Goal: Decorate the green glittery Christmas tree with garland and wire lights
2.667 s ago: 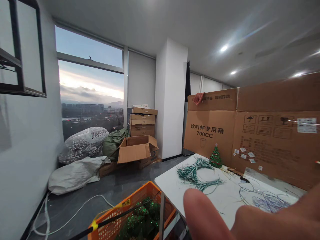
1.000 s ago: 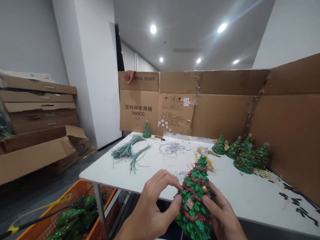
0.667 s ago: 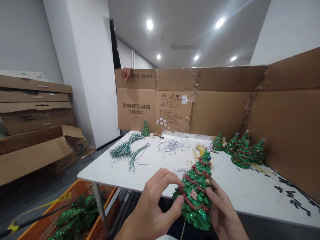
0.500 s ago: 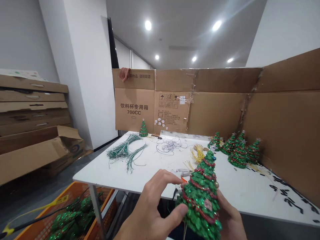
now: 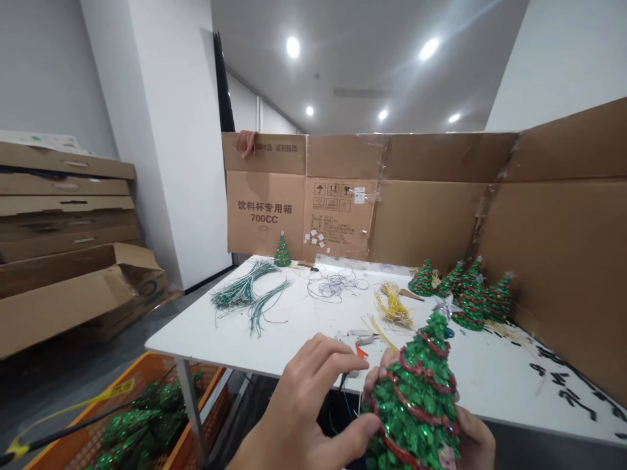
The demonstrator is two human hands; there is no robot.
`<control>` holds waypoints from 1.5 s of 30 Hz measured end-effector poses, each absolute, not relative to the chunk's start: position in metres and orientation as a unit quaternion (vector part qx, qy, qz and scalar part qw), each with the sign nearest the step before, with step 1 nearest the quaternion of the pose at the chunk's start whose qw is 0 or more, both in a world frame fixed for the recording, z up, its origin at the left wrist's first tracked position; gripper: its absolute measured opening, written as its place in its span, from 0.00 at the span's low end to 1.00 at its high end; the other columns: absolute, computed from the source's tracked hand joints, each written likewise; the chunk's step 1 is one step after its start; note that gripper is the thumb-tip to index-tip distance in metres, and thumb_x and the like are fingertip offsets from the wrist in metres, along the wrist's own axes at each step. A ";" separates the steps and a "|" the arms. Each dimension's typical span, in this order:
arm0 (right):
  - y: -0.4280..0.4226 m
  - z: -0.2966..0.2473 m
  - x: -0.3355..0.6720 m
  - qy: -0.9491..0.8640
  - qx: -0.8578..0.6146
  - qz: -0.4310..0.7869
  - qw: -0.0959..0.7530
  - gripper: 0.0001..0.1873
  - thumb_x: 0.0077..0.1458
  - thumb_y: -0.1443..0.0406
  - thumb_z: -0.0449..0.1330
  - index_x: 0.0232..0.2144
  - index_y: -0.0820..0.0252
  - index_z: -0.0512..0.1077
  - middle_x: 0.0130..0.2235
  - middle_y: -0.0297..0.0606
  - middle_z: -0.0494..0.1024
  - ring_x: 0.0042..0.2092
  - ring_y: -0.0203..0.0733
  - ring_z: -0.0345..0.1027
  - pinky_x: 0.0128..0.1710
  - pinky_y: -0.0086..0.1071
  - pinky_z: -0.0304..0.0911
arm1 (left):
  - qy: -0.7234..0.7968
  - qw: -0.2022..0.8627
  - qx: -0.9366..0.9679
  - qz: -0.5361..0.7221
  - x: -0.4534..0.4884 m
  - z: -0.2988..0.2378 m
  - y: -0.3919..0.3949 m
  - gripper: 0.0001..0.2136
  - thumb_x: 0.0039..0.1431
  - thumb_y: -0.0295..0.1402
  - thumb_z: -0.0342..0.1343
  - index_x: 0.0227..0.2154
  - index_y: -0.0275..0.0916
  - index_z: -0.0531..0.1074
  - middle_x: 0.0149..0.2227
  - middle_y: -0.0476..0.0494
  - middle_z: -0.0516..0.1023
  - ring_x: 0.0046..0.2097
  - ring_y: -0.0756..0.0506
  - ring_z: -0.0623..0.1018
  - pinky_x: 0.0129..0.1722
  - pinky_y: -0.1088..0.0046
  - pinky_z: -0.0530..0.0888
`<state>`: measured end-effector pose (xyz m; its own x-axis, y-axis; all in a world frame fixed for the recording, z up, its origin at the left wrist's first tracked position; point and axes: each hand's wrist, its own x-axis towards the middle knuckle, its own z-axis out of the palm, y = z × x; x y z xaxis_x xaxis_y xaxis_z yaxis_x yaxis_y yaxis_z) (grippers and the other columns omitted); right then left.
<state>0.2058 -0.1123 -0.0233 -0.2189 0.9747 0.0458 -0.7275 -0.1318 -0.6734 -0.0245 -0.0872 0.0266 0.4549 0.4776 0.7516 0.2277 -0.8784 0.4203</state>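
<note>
A small glittery green Christmas tree (image 5: 416,405) with red garland tilts in front of me, low in the head view. Its top carries a silver star (image 5: 445,307). My right hand (image 5: 475,436) grips the tree from behind and from the right, with fingertips also showing at its left edge. On the left side, my left hand (image 5: 308,408) is open, thumb and fingers apart. Its thumb tip is close to the branches; whether it touches them I cannot tell. A white-grey tool with an orange part, like a glue gun (image 5: 360,337), lies beyond my left fingers.
On the white table (image 5: 304,333) lie green-white strings (image 5: 240,284), tangled thin wire (image 5: 336,284) and a yellow bundle (image 5: 394,305). Several finished trees (image 5: 473,297) stand at right, one tree (image 5: 283,251) at back. Cardboard walls (image 5: 426,215) border the table. An orange crate (image 5: 210,391) holds more trees.
The tree has shifted right and turned in my right hand, whose fingertips now show at its left edge. My left hand has barely moved; the tree's left side is farther from its fingers.
</note>
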 end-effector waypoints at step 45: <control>-0.104 -0.026 0.174 -0.409 -0.365 0.493 0.675 0.25 0.52 0.50 0.80 0.47 0.50 0.77 0.48 0.41 0.84 0.49 0.53 0.80 0.47 0.39 0.78 | 0.371 0.452 0.725 0.364 -0.017 0.021 -0.069 0.29 0.48 0.43 0.79 0.53 0.45 0.78 0.53 0.42 0.84 0.53 0.36 0.83 0.48 0.64 0.80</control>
